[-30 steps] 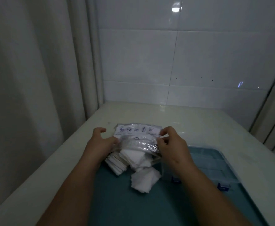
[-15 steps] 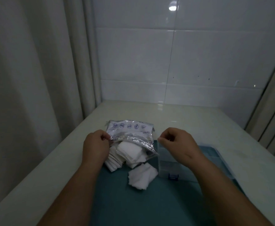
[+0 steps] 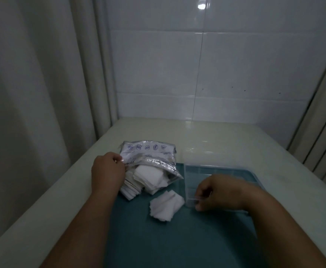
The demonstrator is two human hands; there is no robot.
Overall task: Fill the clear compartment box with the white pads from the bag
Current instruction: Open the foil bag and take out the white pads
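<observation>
A crinkled clear plastic bag (image 3: 148, 151) with blue printed icons lies on the table, its mouth toward me, white pads (image 3: 148, 176) spilling out of it. My left hand (image 3: 108, 172) pinches the bag's left edge. A small loose pile of white pads (image 3: 167, 206) lies on the teal mat in front of the bag. The clear compartment box (image 3: 195, 177) stands to the right on the mat. My right hand (image 3: 218, 191) grips the box's near front edge with curled fingers and covers much of the box.
A teal mat (image 3: 158, 240) covers the near part of a pale table (image 3: 226, 144). A curtain (image 3: 42, 93) hangs at the left, a tiled wall stands behind, and another curtain hangs at the far right.
My right hand let go of the bag's right edge and moved right and down to the compartment box's front edge. My left hand stays on the bag.
</observation>
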